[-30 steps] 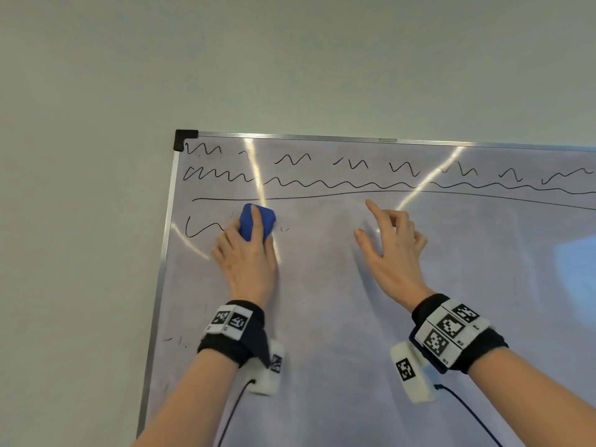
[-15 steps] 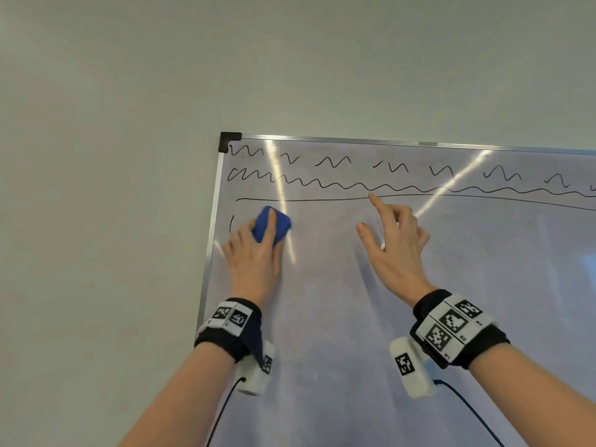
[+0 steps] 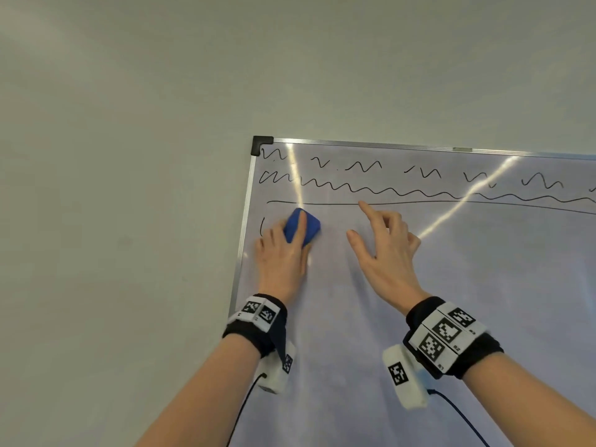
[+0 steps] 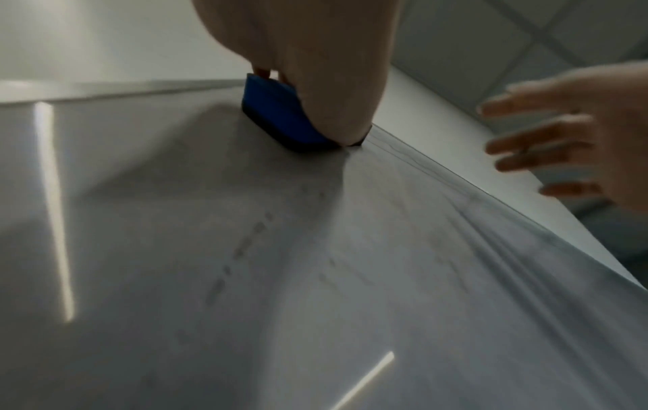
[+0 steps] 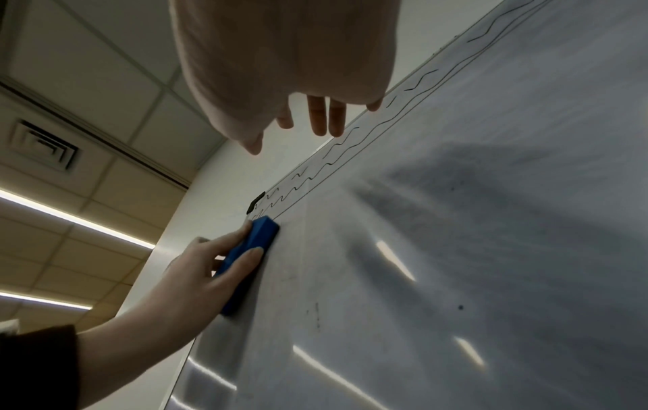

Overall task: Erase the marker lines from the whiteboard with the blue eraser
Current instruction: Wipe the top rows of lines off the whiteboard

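Observation:
My left hand (image 3: 283, 253) grips the blue eraser (image 3: 304, 225) and presses it flat on the whiteboard (image 3: 451, 301), close to the left frame. The same eraser (image 4: 280, 116) (image 5: 250, 249) shows in both wrist views. A short black stroke (image 3: 262, 225) remains just left of it. Above run a long straight line (image 3: 483, 203), a wavy line (image 3: 387, 190) and short squiggles (image 3: 364, 166) along the top. My right hand (image 3: 383, 250) is spread to the right of the eraser and holds nothing; whether its fingertips touch the board I cannot tell.
The whiteboard's metal frame has a black corner cap (image 3: 259, 143) at top left. Bare wall (image 3: 129, 188) lies to the left and above. Ceiling tiles, a vent (image 5: 45, 144) and light strips appear in the right wrist view. Faint smudges (image 4: 245, 249) mark the wiped board.
The eraser has slid left along the lowest squiggle, wiping most of it; only a short stroke near the frame stays. The right hand has followed leftward. My view has swung left.

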The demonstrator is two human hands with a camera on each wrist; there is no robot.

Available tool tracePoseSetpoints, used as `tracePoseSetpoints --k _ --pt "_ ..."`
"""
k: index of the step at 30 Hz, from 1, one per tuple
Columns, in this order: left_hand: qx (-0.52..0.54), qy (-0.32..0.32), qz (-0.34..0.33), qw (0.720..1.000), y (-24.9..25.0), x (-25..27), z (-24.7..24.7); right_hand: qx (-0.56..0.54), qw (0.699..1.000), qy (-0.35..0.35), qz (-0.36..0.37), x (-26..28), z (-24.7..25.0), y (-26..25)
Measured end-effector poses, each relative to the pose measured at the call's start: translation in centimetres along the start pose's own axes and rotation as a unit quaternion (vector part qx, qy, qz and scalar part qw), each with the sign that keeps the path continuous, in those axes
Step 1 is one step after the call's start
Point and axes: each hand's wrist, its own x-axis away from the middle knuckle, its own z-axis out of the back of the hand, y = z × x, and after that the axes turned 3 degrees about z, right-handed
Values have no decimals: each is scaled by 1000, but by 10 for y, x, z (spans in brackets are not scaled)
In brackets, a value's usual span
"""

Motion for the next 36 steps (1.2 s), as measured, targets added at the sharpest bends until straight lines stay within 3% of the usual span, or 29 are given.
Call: tracePoseSetpoints --k 4,8,12,15,24,27,30,33,34,36 --pt "-13 -16 94 995 -35 -11 5 -12 1000 -9 2 -1 -5 -5" --pt "-1 -27 186 982 -26 7 8 -13 1000 -11 0 5 -4 -4" --pt "-20 -27 153 988 -30 40 11 -13 1000 -25 0 14 -7 -3" --pt "-7 -24 133 991 -35 31 13 -7 1000 -27 4 12 -7 -4" --pt "-31 -73 238 968 -9 -51 8 -2 1000 -6 25 5 19 12" --pt "-33 -66 204 976 20 -46 4 3 1000 -6 16 4 32 25" --pt "-5 -73 112 991 41 -33 2 2 1000 -2 9 -2 37 30" --pt "-21 -50 -7 998 17 -31 3 2 1000 -3 7 -6 40 32" --pt "-35 -41 -22 998 1 -33 3 2 1000 -7 9 -5 42 33" --pt "-50 -49 29 997 -29 -40 8 -4 1000 -11 13 -1 48 38"
